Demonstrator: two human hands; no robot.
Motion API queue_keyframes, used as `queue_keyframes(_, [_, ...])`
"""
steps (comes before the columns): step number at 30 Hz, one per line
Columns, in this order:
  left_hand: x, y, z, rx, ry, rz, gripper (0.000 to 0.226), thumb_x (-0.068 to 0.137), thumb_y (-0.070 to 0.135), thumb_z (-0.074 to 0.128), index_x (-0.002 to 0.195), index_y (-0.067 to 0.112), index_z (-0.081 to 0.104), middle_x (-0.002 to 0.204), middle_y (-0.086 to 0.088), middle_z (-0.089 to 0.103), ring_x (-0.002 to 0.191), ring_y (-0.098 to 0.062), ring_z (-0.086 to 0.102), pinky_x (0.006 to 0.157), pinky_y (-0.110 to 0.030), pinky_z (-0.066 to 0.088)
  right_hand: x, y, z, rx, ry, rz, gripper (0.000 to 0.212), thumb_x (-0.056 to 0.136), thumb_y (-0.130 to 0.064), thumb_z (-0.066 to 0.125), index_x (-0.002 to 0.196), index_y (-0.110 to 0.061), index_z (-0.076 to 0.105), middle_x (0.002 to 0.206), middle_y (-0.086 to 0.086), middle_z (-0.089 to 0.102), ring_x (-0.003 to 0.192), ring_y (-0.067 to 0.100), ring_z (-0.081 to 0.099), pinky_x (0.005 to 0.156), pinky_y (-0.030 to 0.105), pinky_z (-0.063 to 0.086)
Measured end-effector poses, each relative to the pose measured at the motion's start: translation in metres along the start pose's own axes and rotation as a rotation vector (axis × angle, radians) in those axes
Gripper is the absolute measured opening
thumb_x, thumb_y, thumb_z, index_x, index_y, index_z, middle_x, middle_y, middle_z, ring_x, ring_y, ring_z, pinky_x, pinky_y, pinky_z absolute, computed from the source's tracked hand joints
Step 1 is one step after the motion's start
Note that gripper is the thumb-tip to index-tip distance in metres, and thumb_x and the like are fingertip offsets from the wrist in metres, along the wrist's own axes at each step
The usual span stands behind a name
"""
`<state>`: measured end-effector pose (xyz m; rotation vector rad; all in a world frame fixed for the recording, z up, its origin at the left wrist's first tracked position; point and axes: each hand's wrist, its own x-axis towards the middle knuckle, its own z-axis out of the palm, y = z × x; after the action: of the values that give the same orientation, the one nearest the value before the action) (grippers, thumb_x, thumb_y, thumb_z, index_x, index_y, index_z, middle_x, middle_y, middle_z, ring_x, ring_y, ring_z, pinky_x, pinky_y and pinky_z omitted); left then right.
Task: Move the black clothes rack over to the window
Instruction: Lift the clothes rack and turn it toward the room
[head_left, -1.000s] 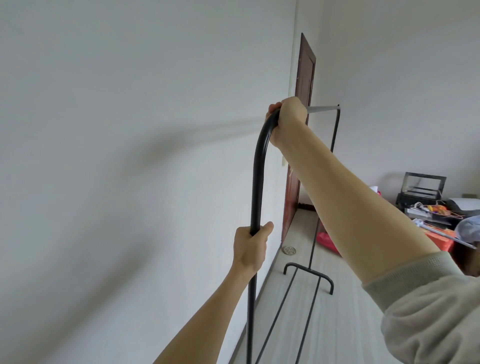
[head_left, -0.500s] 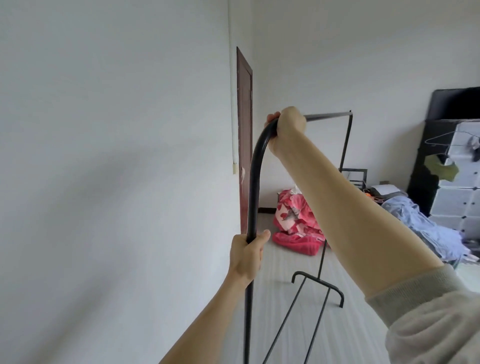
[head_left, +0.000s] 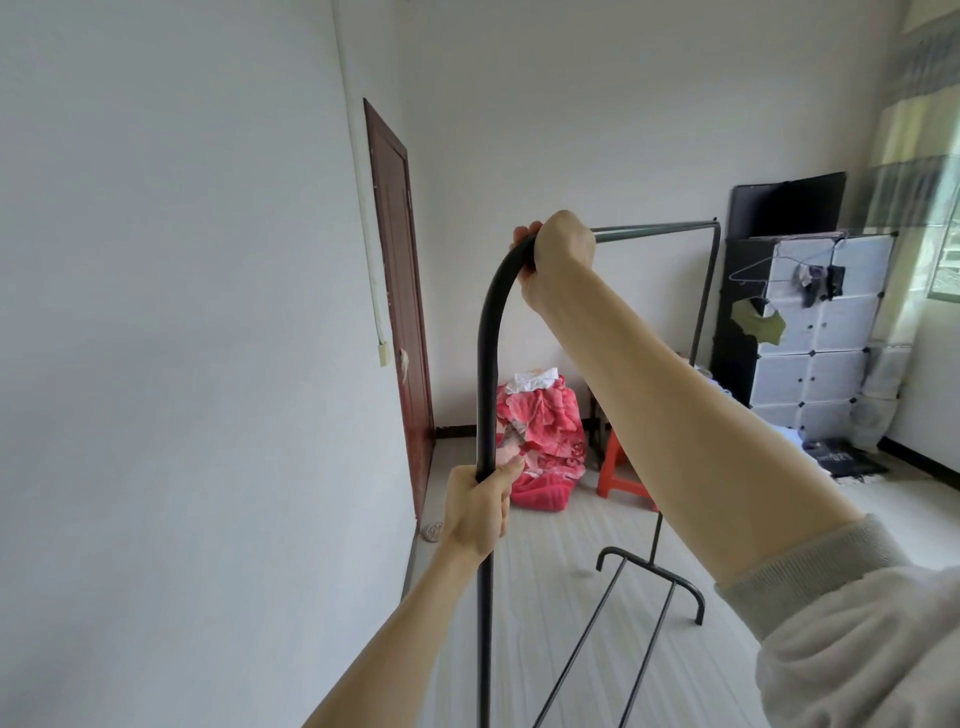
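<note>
The black clothes rack (head_left: 486, 374) stands in front of me, its near upright rising through the middle of the view and bending into a top bar that runs right to the far upright. My left hand (head_left: 480, 506) is wrapped around the near upright at mid height. My right hand (head_left: 558, 254) grips the bend at the top corner. The rack's far foot (head_left: 655, 567) and two lower rails stretch over the pale floor. The window (head_left: 946, 254) shows at the far right edge behind a pale curtain.
A brown door (head_left: 397, 291) is in the white wall on the left. A red floral bundle (head_left: 540, 441) and an orange stool (head_left: 618, 470) sit by the back wall. A white cube cabinet (head_left: 826, 343) with hangers stands at the right, a dark mat (head_left: 844, 460) before it.
The view has swung to the right: the door slid left, and the cabinet and window came into sight. Both hands keep the same grip on the rack.
</note>
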<state>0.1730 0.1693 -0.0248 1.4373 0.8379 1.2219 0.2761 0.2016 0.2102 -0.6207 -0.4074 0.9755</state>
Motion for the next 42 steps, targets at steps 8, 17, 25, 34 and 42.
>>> queue_keyframes(8, [0.041, -0.008, 0.021, -0.053, -0.068, -0.036, 0.066, 0.097, 0.017, 0.060, 0.040, 0.026, 0.029, 0.040, 0.007, 0.024, 0.035, -0.010, 0.018, 0.039, -0.021, 0.018, 0.046, -0.007, -0.011, 0.003, 0.045, -0.050, 0.020, 0.092, -0.008, 0.036, 0.081, -0.011, 0.053, 0.070, 0.003, 0.058, 0.029, 0.011, 0.056, 0.045, 0.020, 0.050])
queue_keyframes(17, [0.082, -0.022, 0.014, -0.068, -0.131, -0.040, 0.065, 0.097, 0.015, 0.061, 0.042, 0.022, 0.028, 0.039, 0.006, 0.024, 0.035, -0.011, 0.018, 0.040, -0.022, 0.017, 0.083, 0.009, -0.006, -0.006, 0.088, -0.112, 0.020, 0.093, -0.009, 0.037, 0.081, -0.011, 0.053, 0.069, 0.003, 0.059, 0.030, 0.011, 0.057, 0.045, 0.021, 0.050])
queue_keyframes(25, [0.130, -0.043, -0.009, -0.147, -0.284, -0.053, 0.062, 0.093, 0.022, 0.062, 0.038, 0.027, 0.035, 0.039, 0.008, 0.028, 0.032, -0.009, 0.021, 0.039, -0.021, 0.019, 0.117, 0.039, 0.011, -0.034, 0.155, -0.189, 0.020, 0.095, -0.006, 0.037, 0.084, -0.009, 0.054, 0.066, 0.004, 0.057, 0.031, 0.010, 0.056, 0.042, 0.020, 0.050])
queue_keyframes(34, [0.163, -0.055, 0.000, -0.166, -0.399, -0.053, 0.065, 0.097, 0.017, 0.060, 0.038, 0.026, 0.034, 0.039, 0.008, 0.027, 0.032, -0.009, 0.021, 0.037, -0.020, 0.020, 0.145, 0.038, 0.010, -0.019, 0.219, -0.282, 0.024, 0.093, 0.000, 0.033, 0.085, -0.007, 0.054, 0.062, 0.005, 0.053, 0.029, 0.010, 0.053, 0.038, 0.017, 0.045])
queue_keyframes(42, [0.193, -0.061, 0.036, -0.160, -0.466, -0.060, 0.063, 0.096, 0.016, 0.061, 0.041, 0.025, 0.032, 0.040, 0.007, 0.026, 0.034, -0.010, 0.019, 0.038, -0.020, 0.019, 0.183, 0.016, -0.014, 0.001, 0.261, -0.338, 0.020, 0.095, -0.002, 0.038, 0.085, -0.003, 0.055, 0.059, 0.006, 0.053, 0.028, 0.011, 0.054, 0.037, 0.017, 0.046])
